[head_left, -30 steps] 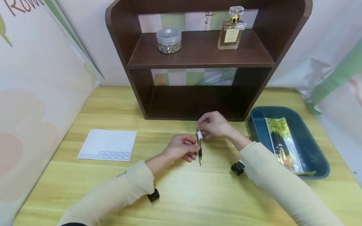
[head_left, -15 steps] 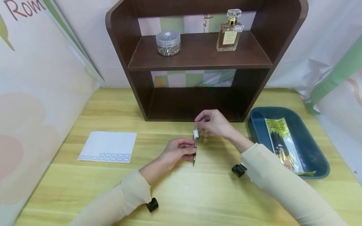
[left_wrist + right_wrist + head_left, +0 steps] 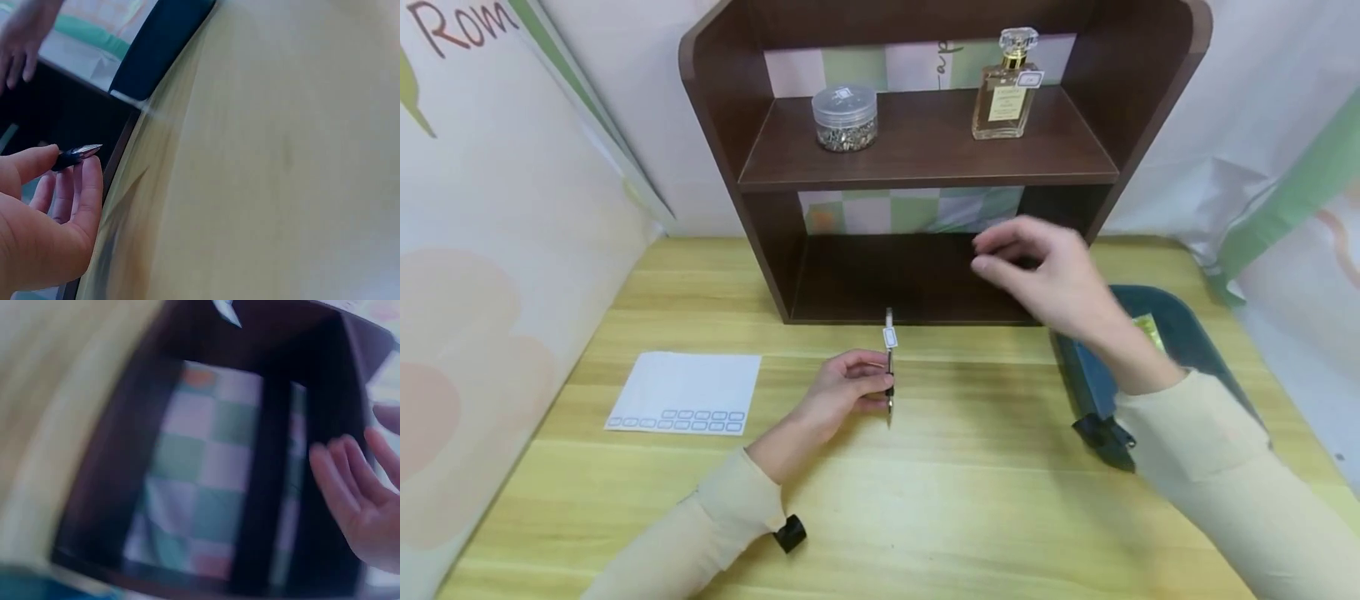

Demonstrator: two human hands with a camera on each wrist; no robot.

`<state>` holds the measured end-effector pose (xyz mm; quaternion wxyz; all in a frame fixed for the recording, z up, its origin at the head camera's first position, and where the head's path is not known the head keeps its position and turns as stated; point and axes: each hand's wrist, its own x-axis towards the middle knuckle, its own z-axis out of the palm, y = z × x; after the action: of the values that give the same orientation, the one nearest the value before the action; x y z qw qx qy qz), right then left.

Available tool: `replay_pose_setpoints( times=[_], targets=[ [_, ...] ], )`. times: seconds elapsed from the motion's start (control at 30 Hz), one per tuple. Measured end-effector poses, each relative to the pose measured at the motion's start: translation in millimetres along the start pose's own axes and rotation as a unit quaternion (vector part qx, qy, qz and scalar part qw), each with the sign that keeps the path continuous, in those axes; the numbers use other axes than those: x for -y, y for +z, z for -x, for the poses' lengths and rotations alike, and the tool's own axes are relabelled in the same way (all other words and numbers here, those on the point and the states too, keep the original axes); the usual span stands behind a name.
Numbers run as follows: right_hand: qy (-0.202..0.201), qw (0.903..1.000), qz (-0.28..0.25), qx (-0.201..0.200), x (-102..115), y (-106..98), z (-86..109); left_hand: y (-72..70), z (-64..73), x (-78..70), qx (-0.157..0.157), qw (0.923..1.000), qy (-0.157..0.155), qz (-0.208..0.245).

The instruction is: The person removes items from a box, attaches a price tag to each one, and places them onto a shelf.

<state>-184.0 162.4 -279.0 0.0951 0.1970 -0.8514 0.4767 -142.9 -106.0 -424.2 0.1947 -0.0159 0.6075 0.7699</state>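
A slim pen point(image 3: 890, 363) with a dark grip, a silver tip and a small white tag near its top end is pinched between the thumb and fingers of my left hand point(image 3: 841, 392). In the left wrist view the pointed metal tip of the pen point(image 3: 84, 152) sticks out past the fingertips, above the table. My right hand point(image 3: 1051, 279) is in the air before the lower right of the brown shelf unit point(image 3: 928, 178), fingers loosely bent, with nothing in it. The right wrist view is blurred and shows this hand point(image 3: 365, 506) with fingers spread apart.
On the middle shelf stand a clear lidded jar point(image 3: 846, 121) of small metal pieces and a perfume bottle point(image 3: 1004, 100). A blue-green tray point(image 3: 1180, 304) at the right is partly covered by the right arm. A white label sheet point(image 3: 688, 387) lies on the table point(image 3: 925, 517) at the left.
My right hand has let go of the pen's top end and moved up and right, toward the shelf's right side. The left hand has carried the pen slightly left and up.
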Motion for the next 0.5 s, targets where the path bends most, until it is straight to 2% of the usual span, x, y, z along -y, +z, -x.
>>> replay_pose_setpoints(
  times=[0.07,0.13,0.2,0.3,0.4,0.47,0.5],
  targets=[
    [-0.019,0.9978,0.000,-0.064,10,-17,-2.7,-5.5,-3.9,-2.8,-0.009,0.9999,0.009,0.002],
    [-0.042,0.9903,-0.009,-0.132,20,-33,-5.3,-10.7,-8.5,-6.1,-0.022,0.9996,0.018,0.003],
    [-0.084,0.9766,-0.010,-0.197,29,-46,-7.7,-15.8,-13.7,-9.8,-0.036,0.9990,0.025,0.006],
    [-0.149,0.9481,0.027,-0.280,42,-64,-11.7,-22.2,-21.5,-17.7,-0.056,0.9980,0.029,0.002],
    [-0.178,0.9256,0.069,-0.327,51,-80,-19.2,-27.0,-30.2,-28.3,-0.071,0.9968,0.036,-0.007],
    [-0.169,0.9216,0.092,-0.337,53,-90,-26.1,-29.1,-36.6,-36.2,-0.074,0.9962,0.042,-0.019],
    [-0.154,0.9243,0.091,-0.337,54,-94,-30.3,-30.3,-40.1,-40.0,-0.075,0.9959,0.045,-0.023]
  ],
)
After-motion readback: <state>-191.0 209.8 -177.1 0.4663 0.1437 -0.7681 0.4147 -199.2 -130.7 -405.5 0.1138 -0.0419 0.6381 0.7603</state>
